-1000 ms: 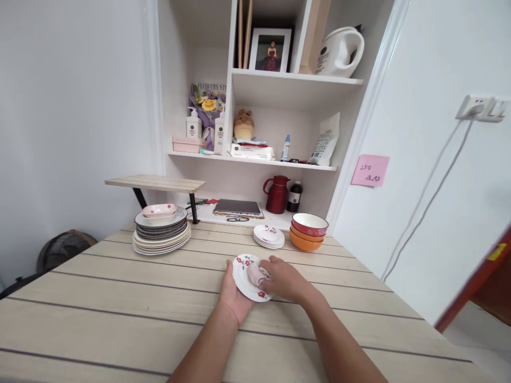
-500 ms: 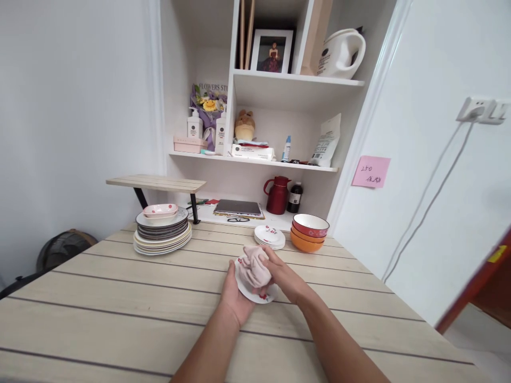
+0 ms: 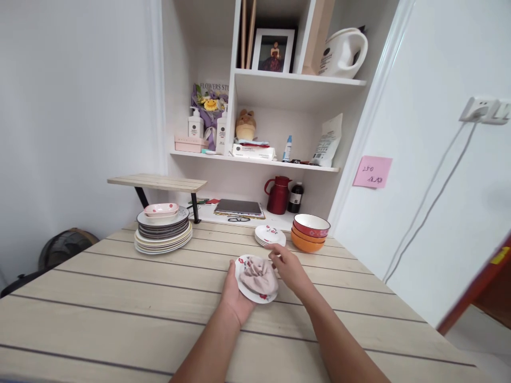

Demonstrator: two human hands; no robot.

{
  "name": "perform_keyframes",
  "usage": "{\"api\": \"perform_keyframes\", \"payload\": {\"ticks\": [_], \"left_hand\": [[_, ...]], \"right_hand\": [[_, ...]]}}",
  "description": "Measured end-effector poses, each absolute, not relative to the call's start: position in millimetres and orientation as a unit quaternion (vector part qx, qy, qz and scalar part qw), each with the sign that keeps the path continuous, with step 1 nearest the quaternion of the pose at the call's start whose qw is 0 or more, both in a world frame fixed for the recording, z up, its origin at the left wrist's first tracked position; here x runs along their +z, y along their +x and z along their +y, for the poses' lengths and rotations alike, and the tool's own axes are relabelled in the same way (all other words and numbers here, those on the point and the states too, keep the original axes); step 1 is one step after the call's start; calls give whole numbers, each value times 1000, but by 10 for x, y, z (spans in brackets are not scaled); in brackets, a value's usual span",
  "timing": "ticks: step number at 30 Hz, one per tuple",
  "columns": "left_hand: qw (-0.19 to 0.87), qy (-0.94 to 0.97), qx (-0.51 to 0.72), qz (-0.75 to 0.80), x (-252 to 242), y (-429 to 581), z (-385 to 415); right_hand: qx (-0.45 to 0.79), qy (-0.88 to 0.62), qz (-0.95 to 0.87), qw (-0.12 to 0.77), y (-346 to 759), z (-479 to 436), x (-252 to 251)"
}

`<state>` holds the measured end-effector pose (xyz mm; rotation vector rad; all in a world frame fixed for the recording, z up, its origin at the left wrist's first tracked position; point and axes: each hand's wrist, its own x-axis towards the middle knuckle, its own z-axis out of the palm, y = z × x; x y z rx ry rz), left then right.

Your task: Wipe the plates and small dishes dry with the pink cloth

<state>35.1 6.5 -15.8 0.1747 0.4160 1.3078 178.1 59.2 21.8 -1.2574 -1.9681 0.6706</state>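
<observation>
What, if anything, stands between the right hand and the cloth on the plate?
Nothing visible. The right hand is close beside the cloth, which lies on the plate in the left hand. The small stacked plates sit farther back, not between them.

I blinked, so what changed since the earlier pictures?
The right hand seems to have released the crumpled pale pink cloth and moved slightly right; the cloth now lies on the small round white floral plate. The left hand still holds that plate; the stacked orange and red bowls stayed put.
</observation>
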Motion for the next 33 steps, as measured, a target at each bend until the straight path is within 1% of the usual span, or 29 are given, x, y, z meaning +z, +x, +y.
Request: {"api": "perform_keyframes", "payload": {"ticks": [3,5,8,11,15,19,21,23,27,29,31,33], "left_hand": [[768,74,605,195,-144,351,57],[765,69,610,195,-134,350,50],[770,71,602,200,-112,350,36],[770,76,598,211,-87,355,19],[767,88,601,205,-87,367,14],[780,108,588,185,-117,363,30],[789,121,577,171,-131,352,39],[793,135,573,159,-141,339,45],[778,152,579,188,-143,332,49],[775,155,579,201,-139,337,53],[772,152,582,205,-138,341,60],[770,141,587,207,-145,341,69]], "right_hand": [[289,-434,-784,337,1766,499,340],[268,-407,-824,288,1763,429,390],[255,-409,-857,182,1768,360,396],[246,-428,-860,131,1781,358,373],[219,-432,-865,130,1834,408,394],[249,-386,-879,130,1872,420,403],[266,-359,-883,142,1827,405,369],[257,-355,-882,174,1735,394,314],[182,-406,-857,259,1559,433,225],[145,-450,-836,278,1554,486,212],[119,-499,-817,264,1616,535,223],[108,-534,-807,227,1718,555,252]]}}
